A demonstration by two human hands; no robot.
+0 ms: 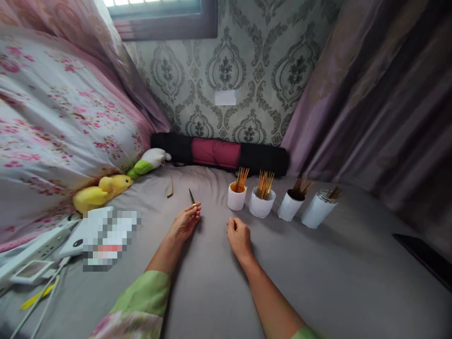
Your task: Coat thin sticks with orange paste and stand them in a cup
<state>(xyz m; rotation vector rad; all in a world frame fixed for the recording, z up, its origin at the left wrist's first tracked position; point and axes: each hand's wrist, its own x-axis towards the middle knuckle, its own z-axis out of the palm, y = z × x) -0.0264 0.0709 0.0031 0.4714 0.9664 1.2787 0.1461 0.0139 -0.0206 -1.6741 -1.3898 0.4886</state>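
My left hand [186, 222] pinches a thin, dark, pointed tool [191, 197] with a gold band near the fingertips. The tool points up and away over the grey sheet. Farther off to the left lies a slim golden stick with a bent end [171, 188]. My right hand [240, 238] is closed just above the sheet, and whatever is in its fingers, if anything, is hidden. Beyond it stands a white-wrapped cup [236, 200] with thin golden sticks. To its right are a wider white cup [262, 206], a tilted-looking white cup [290, 209] and a white-wrapped jar [316, 214], all holding sticks.
A black and maroon roll [215, 153] lies against the wall. At left are a yellow plush duck [102, 192], a white and green plush [151, 160], a power strip [38, 254] with cables and a blurred-out package [111, 240]. A dark flat device [423, 259] lies right.
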